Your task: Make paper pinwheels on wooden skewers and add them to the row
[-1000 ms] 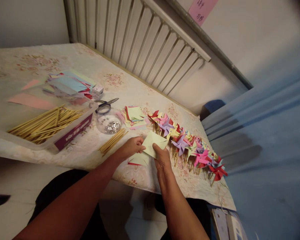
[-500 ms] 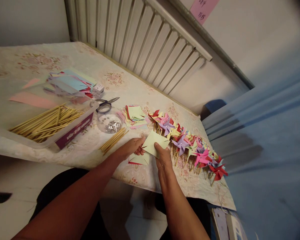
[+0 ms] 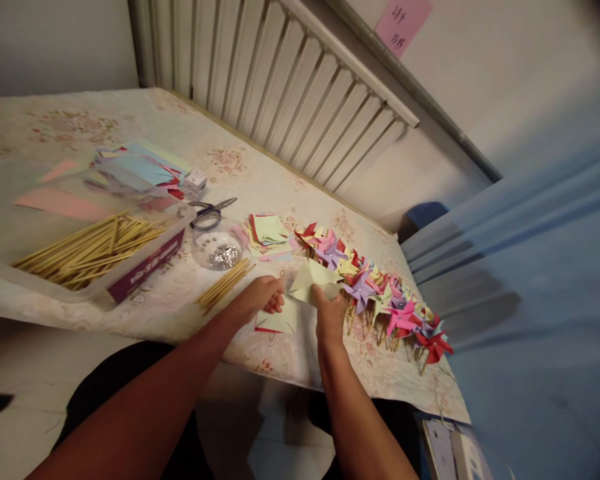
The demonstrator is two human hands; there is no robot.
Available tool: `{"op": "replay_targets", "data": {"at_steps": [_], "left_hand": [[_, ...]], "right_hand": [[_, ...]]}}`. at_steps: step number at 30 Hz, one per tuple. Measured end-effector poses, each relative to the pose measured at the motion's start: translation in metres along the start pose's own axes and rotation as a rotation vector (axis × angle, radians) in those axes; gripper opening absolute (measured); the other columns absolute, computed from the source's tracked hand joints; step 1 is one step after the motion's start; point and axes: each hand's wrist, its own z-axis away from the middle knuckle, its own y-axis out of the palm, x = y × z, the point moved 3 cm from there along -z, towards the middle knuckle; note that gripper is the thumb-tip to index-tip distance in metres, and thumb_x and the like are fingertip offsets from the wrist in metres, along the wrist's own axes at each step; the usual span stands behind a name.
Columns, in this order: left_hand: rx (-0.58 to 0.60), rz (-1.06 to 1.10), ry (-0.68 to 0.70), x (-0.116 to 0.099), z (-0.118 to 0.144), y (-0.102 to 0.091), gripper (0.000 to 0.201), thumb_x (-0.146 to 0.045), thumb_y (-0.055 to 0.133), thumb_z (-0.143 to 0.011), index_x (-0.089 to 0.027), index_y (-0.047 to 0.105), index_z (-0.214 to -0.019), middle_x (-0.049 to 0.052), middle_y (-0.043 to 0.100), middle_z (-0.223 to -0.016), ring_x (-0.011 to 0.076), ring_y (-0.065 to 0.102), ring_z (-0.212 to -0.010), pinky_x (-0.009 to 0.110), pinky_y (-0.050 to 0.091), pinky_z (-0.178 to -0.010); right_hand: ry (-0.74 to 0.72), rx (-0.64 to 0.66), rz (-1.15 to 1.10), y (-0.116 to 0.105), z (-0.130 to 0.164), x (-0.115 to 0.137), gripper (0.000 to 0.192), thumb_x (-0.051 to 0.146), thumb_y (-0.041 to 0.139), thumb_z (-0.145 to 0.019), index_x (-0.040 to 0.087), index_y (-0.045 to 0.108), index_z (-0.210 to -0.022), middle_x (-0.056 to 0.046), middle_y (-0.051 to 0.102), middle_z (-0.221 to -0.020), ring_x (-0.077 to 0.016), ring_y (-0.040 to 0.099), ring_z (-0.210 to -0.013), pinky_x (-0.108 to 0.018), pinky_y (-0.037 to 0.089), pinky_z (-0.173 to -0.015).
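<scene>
Hiding the lower edge of green paper (image 3: 303, 291), right hand (image 3: 331, 315) pinches it mid-frame. Left hand (image 3: 261, 297) half-curled; can't tell if holding anything.

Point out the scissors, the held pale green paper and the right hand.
Scissors (image 3: 217, 207): head view, near the pivot.
Held paper (image 3: 308, 277): head view, near its middle.
Right hand (image 3: 330, 313): head view, its back.

A floral-covered table (image 3: 260, 190) carries scissors (image 3: 209, 215), sticks (image 3: 224, 287), paper squares (image 3: 270, 230) and pinwheels (image 3: 361, 291).

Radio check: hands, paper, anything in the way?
Right hand gripping pale green, slit paper square. Left hand curled beside it, apparently not touching; grip unclear. Pale green-and-red paper pile lies below; nothing visibly in the way.
</scene>
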Motion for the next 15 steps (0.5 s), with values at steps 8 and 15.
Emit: {"op": "replay_targets", "data": {"at_steps": [8, 15], "left_hand": [[0.414, 0.498, 0.046, -0.005, 0.009, 0.024, 0.045, -0.049, 0.07, -0.076, -0.015, 0.062, -0.105, 0.013, 0.069, -0.105, 0.0217, 0.064, -0.098, 0.035, 0.047, -0.087], [0.283, 0.487, 0.132, -0.008, 0.008, 0.02, 0.045, -0.04, 0.073, -0.072, -0.017, 0.066, -0.109, 0.01, 0.07, -0.103, 0.025, 0.062, -0.102, 0.032, 0.048, -0.082]], "right_hand": [[-0.602, 0.083, 0.493, 0.014, 0.023, 0.014, 0.021, 0.016, 0.051, -0.082, 0.021, 0.068, -0.092, -0.008, 0.066, -0.097, -0.0229, 0.056, -0.096, -0.041, 0.042, -0.093], [-0.804, 0.265, 0.673, 0.022, 0.04, 0.004, 0.05, 0.011, 0.053, -0.076, 0.021, 0.058, -0.124, -0.012, 0.049, -0.139, -0.0296, 0.037, -0.134, -0.054, 0.031, -0.108]]}}
